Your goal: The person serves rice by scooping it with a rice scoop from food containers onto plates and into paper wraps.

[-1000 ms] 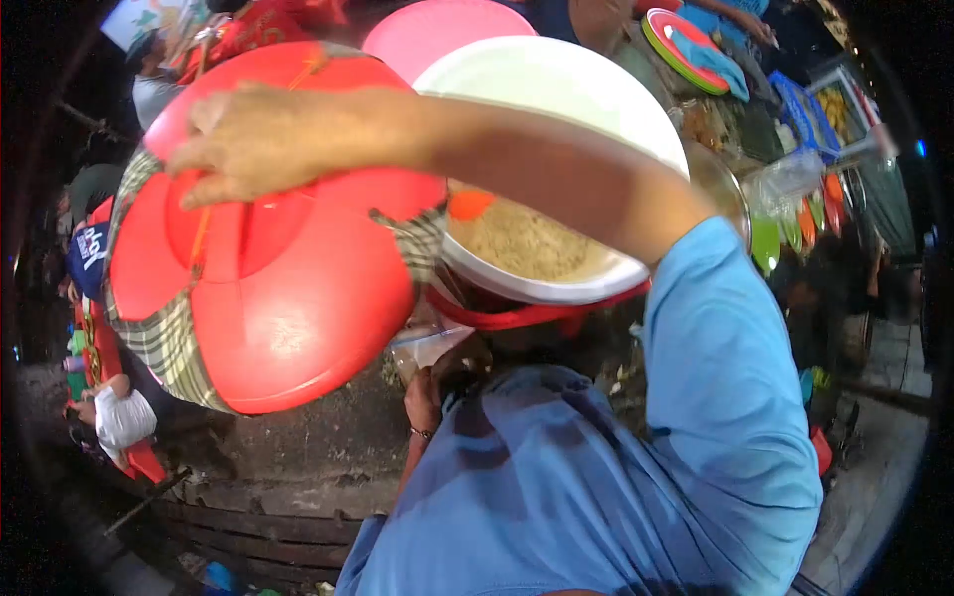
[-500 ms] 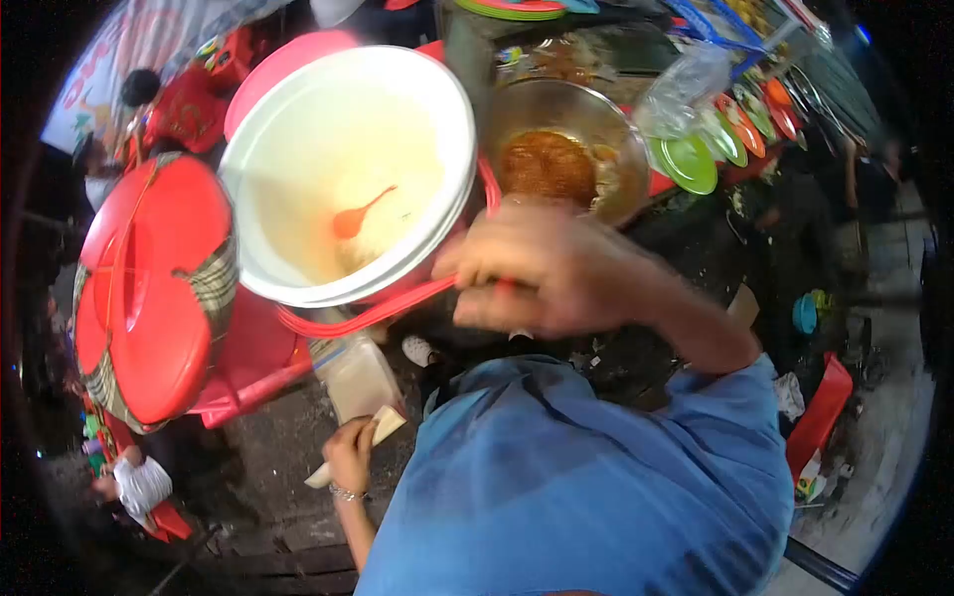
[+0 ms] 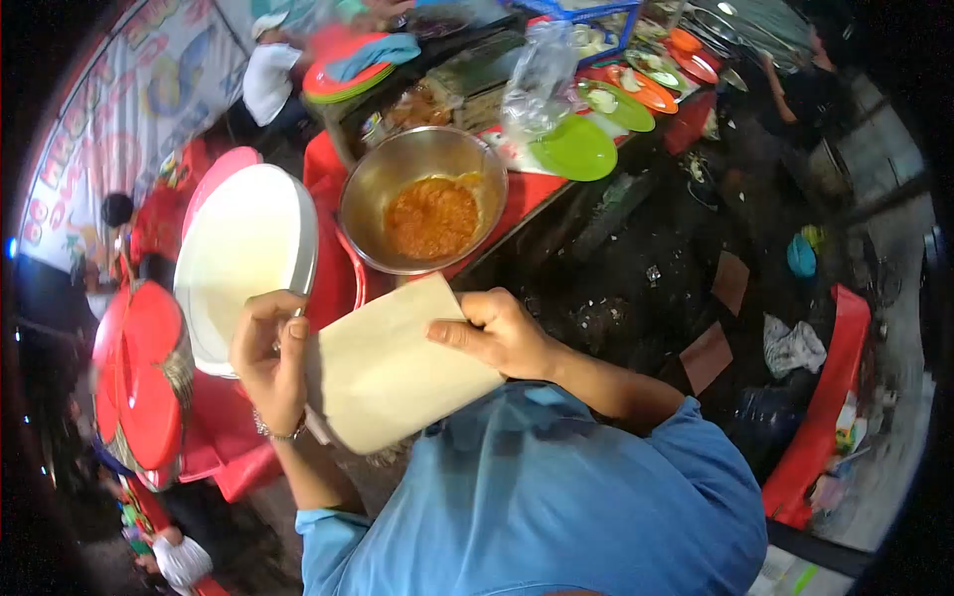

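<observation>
A pale brown sheet of paper [image 3: 402, 372] spans the space before my chest. My right hand [image 3: 497, 333] pinches its upper right side, thumb on top. At its left edge is my left hand [image 3: 273, 363], fingers bent and thumb raised, with the paper's edge against it. Beyond the paper stands a steel bowl [image 3: 363, 204] with orange-red sauce [image 3: 432, 219] in it. To the left of the bowl is a large white tub [image 3: 243, 258], partly behind my left hand.
Green plates [image 3: 576, 149] and a clear plastic bag [image 3: 540, 84] lie right of the bowl. A red lid [image 3: 154, 397] is at the far left. A person in a white shirt [image 3: 268, 84] is at the upper left. Cardboard pieces [image 3: 707, 358] lie on the dark ground.
My right hand has moved from the tub's rim to the paper. My left hand has risen with the paper, which now shows broad and flat. The view has shifted.
</observation>
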`<move>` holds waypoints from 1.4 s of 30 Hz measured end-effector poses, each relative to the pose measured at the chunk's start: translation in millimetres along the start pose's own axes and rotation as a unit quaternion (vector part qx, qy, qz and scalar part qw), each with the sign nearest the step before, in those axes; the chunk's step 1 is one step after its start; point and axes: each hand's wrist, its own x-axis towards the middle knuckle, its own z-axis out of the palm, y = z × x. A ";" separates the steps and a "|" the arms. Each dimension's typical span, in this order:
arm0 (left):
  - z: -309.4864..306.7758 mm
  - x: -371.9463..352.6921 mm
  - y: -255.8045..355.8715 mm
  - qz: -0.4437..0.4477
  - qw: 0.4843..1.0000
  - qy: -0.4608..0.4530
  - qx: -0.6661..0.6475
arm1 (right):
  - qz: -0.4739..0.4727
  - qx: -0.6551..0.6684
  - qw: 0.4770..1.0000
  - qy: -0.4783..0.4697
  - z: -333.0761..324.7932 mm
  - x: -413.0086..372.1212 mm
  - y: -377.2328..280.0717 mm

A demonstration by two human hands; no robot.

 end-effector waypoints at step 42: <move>77.0 -38.7 -20.2 -0.229 0.705 0.050 -0.669 | -0.376 -0.542 0.743 -0.117 4.3 0.7 -29.0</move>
